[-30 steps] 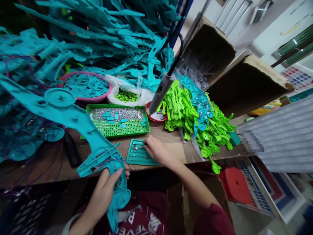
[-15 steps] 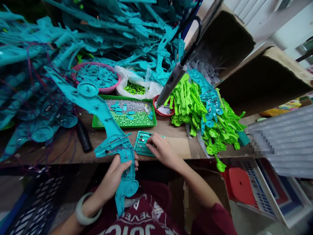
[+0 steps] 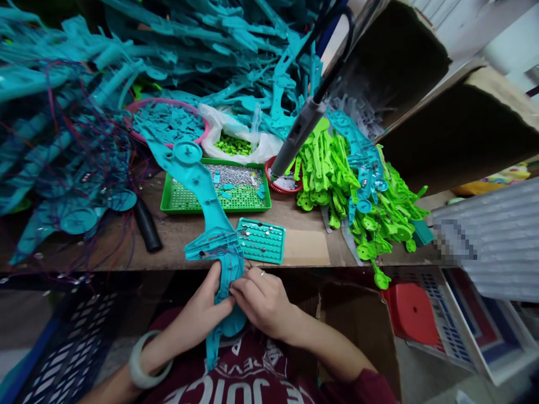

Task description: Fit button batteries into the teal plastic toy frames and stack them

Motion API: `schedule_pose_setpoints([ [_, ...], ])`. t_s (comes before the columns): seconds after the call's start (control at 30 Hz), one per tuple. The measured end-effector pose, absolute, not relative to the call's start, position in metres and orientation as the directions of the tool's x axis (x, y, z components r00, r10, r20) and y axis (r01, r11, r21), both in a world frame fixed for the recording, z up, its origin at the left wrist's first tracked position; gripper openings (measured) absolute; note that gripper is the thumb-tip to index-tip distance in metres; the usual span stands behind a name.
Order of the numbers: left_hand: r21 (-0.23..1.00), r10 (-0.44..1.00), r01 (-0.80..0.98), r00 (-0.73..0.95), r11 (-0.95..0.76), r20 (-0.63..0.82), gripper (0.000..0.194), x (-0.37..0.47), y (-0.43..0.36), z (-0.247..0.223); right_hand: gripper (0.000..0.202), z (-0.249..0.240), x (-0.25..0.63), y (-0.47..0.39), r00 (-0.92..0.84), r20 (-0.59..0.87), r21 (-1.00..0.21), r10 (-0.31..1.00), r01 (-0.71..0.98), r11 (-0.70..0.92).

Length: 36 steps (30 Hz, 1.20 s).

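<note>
A long turquoise plastic part (image 3: 206,193) with round discs and thin wires slants from the bench down to my lap. My left hand (image 3: 206,308) is wrapped round its lower section, the thumb lying across it. Fingertips of my right hand (image 3: 261,300) are pinched together against the part's inner side, beside the left thumb; whatever they hold is too small to make out. Just beyond the right hand lies a small teal ridged tray (image 3: 263,242) with a few small round metal pieces on it.
Behind are a green tray (image 3: 177,196) of metal bits, a pink basket (image 3: 206,132), a white bag (image 3: 269,147) and a red basket (image 3: 284,188). A grey tool (image 3: 297,137) hangs over them. Turquoise parts (image 3: 236,56) and green parts (image 3: 324,168) are piled around.
My right hand has moved from the small teal tray to the turquoise part, its fingers now pinched there. The part and my left hand have shifted slightly right.
</note>
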State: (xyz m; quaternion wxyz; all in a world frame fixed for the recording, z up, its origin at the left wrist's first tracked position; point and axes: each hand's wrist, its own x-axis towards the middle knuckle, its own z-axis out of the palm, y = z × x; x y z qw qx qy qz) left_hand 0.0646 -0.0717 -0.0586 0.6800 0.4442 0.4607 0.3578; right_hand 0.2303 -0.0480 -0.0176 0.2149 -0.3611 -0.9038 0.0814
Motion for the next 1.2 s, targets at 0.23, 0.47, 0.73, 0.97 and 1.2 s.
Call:
schedule_pose_setpoints([
  [0.23, 0.890, 0.884, -0.101, 0.212, 0.444, -0.417, 0.079, 0.066, -0.085, -0.069, 0.016, -0.009, 0.237, -0.055, -0.617, 0.318, -0.520, 0.720, 0.521, 0.677],
  [0.47, 0.862, 0.869, -0.162, 0.220, 0.481, -0.444, 0.079, 0.072, -0.089, -0.065, 0.019, -0.004, 0.231, -0.069, -0.452, 0.462, -0.561, 0.763, 0.517, 0.647],
  [0.73, 0.821, 0.843, -0.192, 0.100, 0.538, -0.529, 0.075, 0.072, -0.101, -0.060, 0.020, -0.017, 0.226, -0.075, -0.396, 0.542, -0.449, 0.741, 0.609, 0.654],
  [0.97, 0.807, 0.836, -0.232, 0.053, 0.543, -0.547, 0.062, 0.069, -0.102, -0.059, 0.033, -0.025, 0.232, -0.079, -0.461, 0.619, -0.346, 0.636, 0.567, 0.748],
  [1.2, 0.894, 0.914, -0.189, 0.094, 0.406, -0.395, 0.046, 0.061, -0.094, -0.052, 0.017, -0.020, 0.252, 0.005, -0.357, 0.386, -0.456, 0.851, 0.728, 0.512],
])
